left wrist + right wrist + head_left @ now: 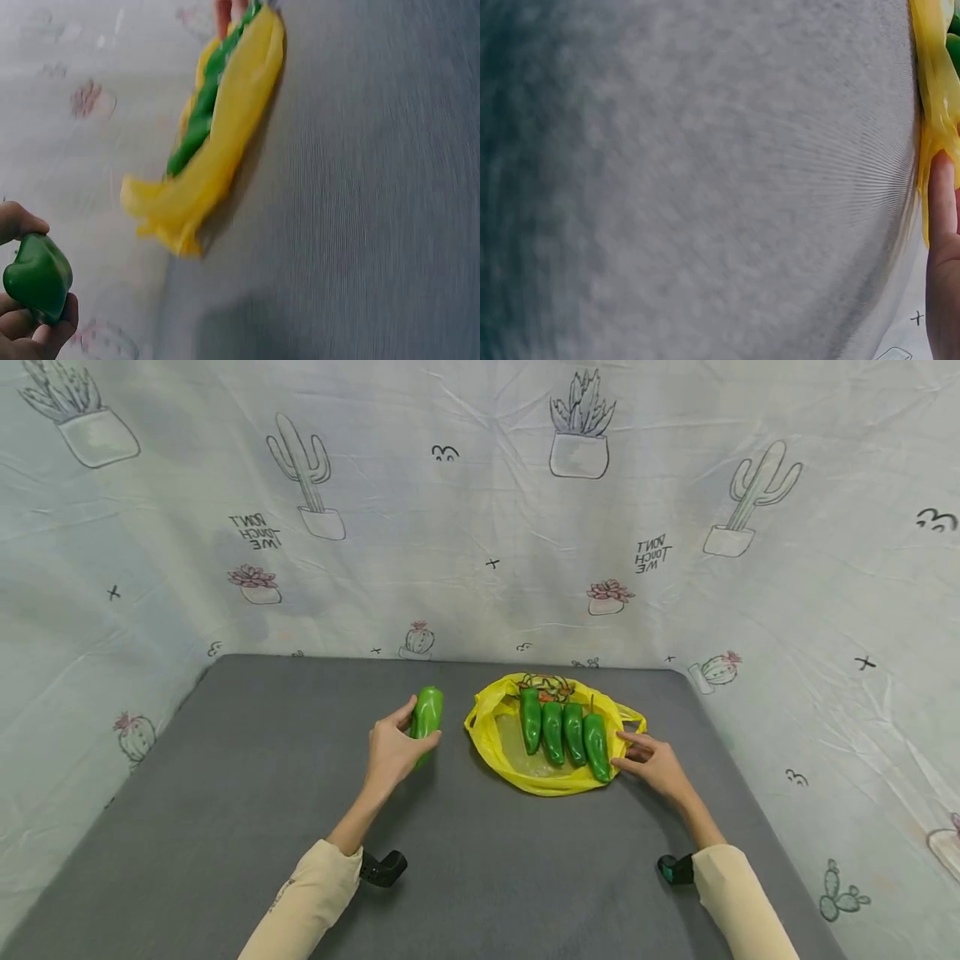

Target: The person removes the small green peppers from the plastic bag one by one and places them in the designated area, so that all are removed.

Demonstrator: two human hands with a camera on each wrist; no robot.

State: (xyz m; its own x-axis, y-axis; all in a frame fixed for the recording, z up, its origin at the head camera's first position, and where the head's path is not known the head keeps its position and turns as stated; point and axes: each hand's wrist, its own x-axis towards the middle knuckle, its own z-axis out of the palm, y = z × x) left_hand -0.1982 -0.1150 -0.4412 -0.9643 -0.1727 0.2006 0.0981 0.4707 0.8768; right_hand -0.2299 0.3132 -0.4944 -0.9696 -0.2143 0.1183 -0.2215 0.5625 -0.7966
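Note:
My left hand (392, 750) grips a green pepper (428, 714) between thumb and fingers, raised over the table left of a yellow plastic bag (491, 747). In the left wrist view the rounded end of this pepper (39, 277) shows between the fingertips. Several long green peppers (552, 732) lie side by side in the bag, whose mouth is spread wide with its rim rolled down. At the bag's right side, my right hand (654, 767) touches the rim with extended fingers, close to the rightmost pepper. The right wrist view shows the thumb (943, 195) straight against the yellow plastic.
A grey table (480, 877) carries the bag toward its back edge. Pale cloth (480, 510) printed with cacti and potted plants hangs behind and at both sides. Red and green print shows on the bag's far inner side.

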